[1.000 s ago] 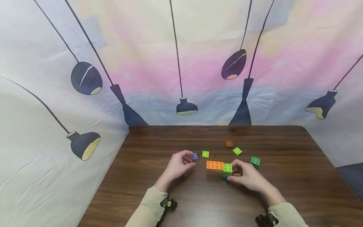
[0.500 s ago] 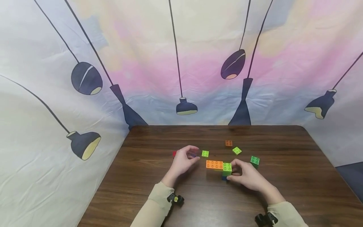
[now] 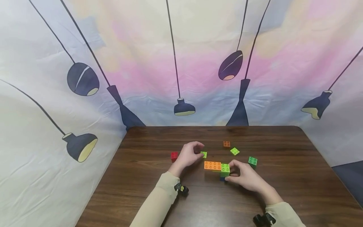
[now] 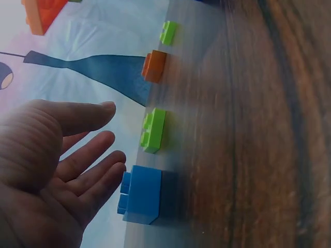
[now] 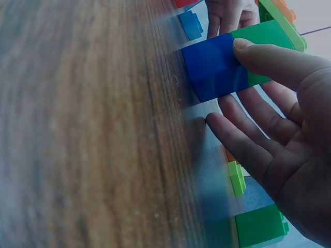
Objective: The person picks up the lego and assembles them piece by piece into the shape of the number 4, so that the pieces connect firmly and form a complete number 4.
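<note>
- Backdrop [image 3: 136, 56] with printed lamps, behind the desk [image 3: 141, 186].
- Right hand [image 3: 246, 175]: thumb on 1 side, fingers on the other, it grips the stack, as it did 0.5 s ago; its fingertips are partly hidden behind the bricks.
- Left hand [image 3: 189, 154]: farther forward and rightward than 0.5 s ago, fingers spread well apart from the thumb and holding nothing; whether the little finger touches the blue brick, I cannot tell.
- Stack [image 3: 225, 170]: on the desk between the 2 hands, dark blue at the bottom, green above, a long orange piece jutting left; its orange end is cut off in the left wrist view.
- Green brick [image 3: 252, 161]: beyond the right hand.
- Red brick [image 3: 174, 156]: less covered than 0.5 s ago.
- Blue brick [image 4: 142, 195]: below the left fingers, now hidden in the head view.
- Orange brick [image 3: 226, 143]: at the back.
- 2 thin lime bricks [image 3: 234, 151]: 1 partly covered by the left fingers.
</note>
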`<action>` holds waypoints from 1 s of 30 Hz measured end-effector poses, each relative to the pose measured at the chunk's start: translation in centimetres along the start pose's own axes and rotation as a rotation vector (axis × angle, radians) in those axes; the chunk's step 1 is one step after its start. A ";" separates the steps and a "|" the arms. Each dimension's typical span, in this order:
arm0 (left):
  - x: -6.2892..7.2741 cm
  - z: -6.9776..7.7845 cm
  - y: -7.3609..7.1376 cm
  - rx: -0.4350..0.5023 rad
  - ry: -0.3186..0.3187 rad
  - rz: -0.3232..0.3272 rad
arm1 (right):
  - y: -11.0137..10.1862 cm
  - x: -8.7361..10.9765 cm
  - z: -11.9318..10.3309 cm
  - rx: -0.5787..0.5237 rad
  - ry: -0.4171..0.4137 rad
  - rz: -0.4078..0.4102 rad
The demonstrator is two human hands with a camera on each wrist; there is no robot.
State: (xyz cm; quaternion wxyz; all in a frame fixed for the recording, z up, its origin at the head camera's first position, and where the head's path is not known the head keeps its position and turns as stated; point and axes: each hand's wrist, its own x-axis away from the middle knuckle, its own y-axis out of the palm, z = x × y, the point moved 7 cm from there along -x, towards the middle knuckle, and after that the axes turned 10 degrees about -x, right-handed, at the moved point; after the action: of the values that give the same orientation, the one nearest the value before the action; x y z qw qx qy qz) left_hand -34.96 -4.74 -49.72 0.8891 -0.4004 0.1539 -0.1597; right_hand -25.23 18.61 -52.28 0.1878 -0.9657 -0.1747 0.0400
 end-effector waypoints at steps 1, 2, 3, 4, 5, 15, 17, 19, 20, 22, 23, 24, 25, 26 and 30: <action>-0.1 -0.1 0.0 -0.009 0.002 -0.007 | 0.0 0.0 0.0 0.000 -0.001 -0.002; -0.2 -0.2 0.1 -0.022 0.004 -0.014 | 0.0 0.0 0.0 -0.004 -0.001 -0.004; -0.3 -0.2 0.1 -0.034 0.008 -0.021 | 0.1 0.0 0.0 -0.006 -0.001 -0.005; -0.4 -0.3 0.1 -0.050 0.013 -0.027 | 0.1 0.0 0.0 -0.007 -0.002 -0.005; -0.5 -0.4 0.2 -0.067 0.016 -0.034 | 0.1 0.0 0.0 -0.007 -0.002 -0.005; -1.2 -0.9 0.8 -0.212 0.012 -0.111 | 0.0 0.0 0.0 0.006 0.006 0.003; -1.3 -0.9 0.9 -0.229 0.013 -0.113 | 0.0 0.0 0.0 0.007 0.007 0.004; -1.4 -1.0 1.0 -0.250 0.018 -0.114 | 0.0 0.0 0.0 0.006 0.007 0.004; -1.4 -1.0 1.0 -0.258 0.024 -0.115 | 0.0 0.0 0.0 0.005 0.007 0.004; -1.5 -1.0 1.2 -0.277 0.035 -0.120 | 0.0 0.0 0.0 0.004 0.006 0.002; -1.5 -0.9 1.2 -0.291 0.042 -0.123 | 0.0 0.0 0.0 0.004 0.006 0.002; -1.6 -0.9 1.3 -0.305 0.048 -0.127 | 0.0 0.0 0.0 0.004 0.005 0.001; -1.6 -0.9 1.4 -0.320 0.055 -0.131 | 0.0 0.0 0.0 0.004 0.005 0.001; -1.6 -0.8 1.4 -0.332 0.061 -0.134 | 0.0 0.0 0.0 0.003 0.004 0.000; -1.6 -0.8 1.6 -0.366 0.073 -0.139 | 0.0 0.0 0.0 0.002 0.002 -0.001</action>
State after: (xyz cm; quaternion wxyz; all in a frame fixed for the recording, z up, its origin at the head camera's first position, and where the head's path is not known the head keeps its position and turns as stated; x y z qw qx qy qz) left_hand -36.46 -3.62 -51.16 0.7822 -0.5588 0.1845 -0.2044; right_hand -25.23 18.61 -52.26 0.1888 -0.9655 -0.1751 0.0390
